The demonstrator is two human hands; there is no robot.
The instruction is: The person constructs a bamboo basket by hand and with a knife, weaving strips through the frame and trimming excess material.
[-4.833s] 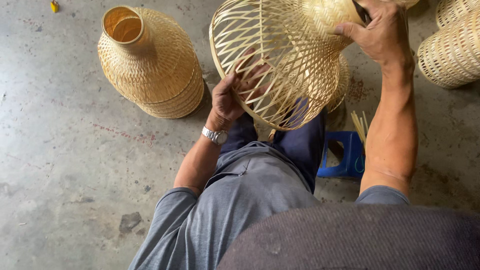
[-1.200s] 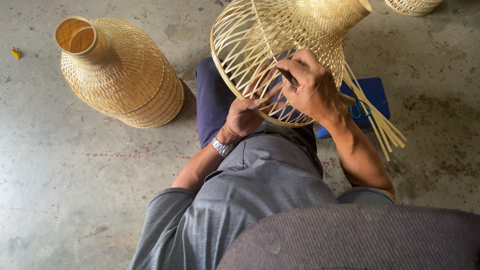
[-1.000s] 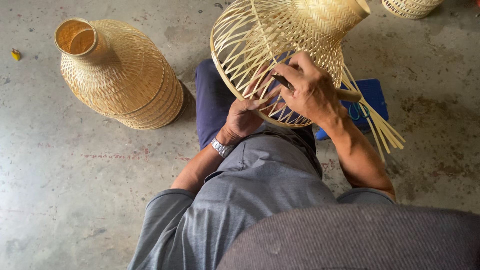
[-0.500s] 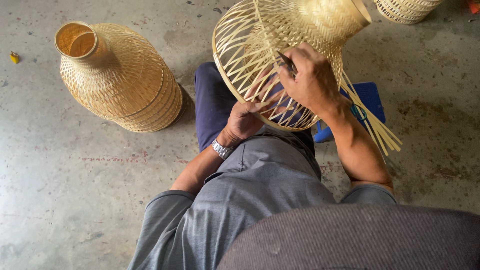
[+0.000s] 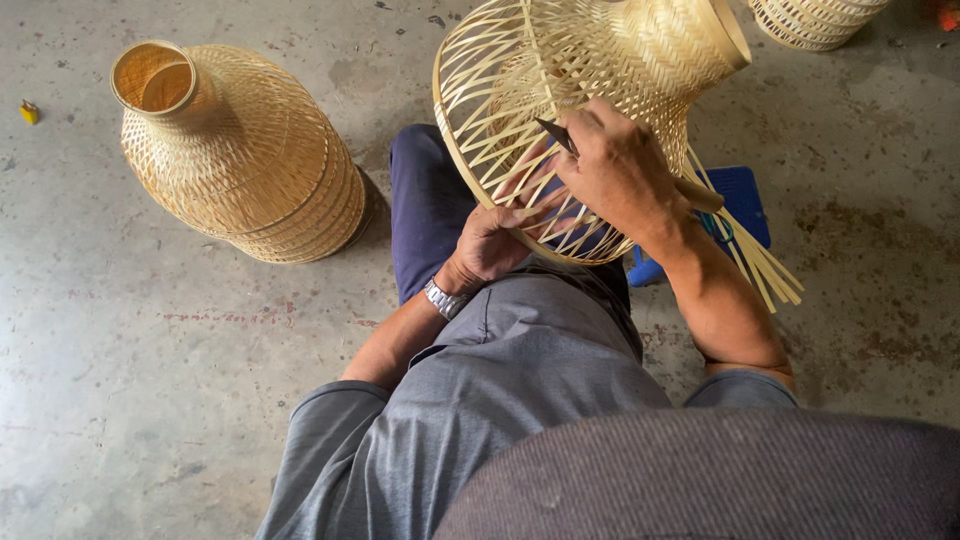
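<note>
A half-woven bamboo cage basket (image 5: 520,80) rests tilted over my lap, its open ribs toward me and its woven neck up right. My left hand (image 5: 495,240), with a metal watch at the wrist, grips the basket's lower rim from inside the ribs. My right hand (image 5: 620,170) lies on the ribs, closed around a knife whose dark blade (image 5: 556,137) points up left and whose wooden handle (image 5: 698,194) sticks out to the right. Loose bamboo strips (image 5: 752,262) trail from the basket past my right forearm.
A finished woven bamboo basket (image 5: 240,155) lies on the concrete floor at the left. Another basket (image 5: 815,18) shows at the top right edge. A blue stool (image 5: 742,200) sits under the strips. A small yellow object (image 5: 30,112) lies far left.
My right hand with the knife has slid up the ribs from the basket's lower rim. The left hand stays on the rim. Much earlier, the right hand held the basket's top without the knife.
</note>
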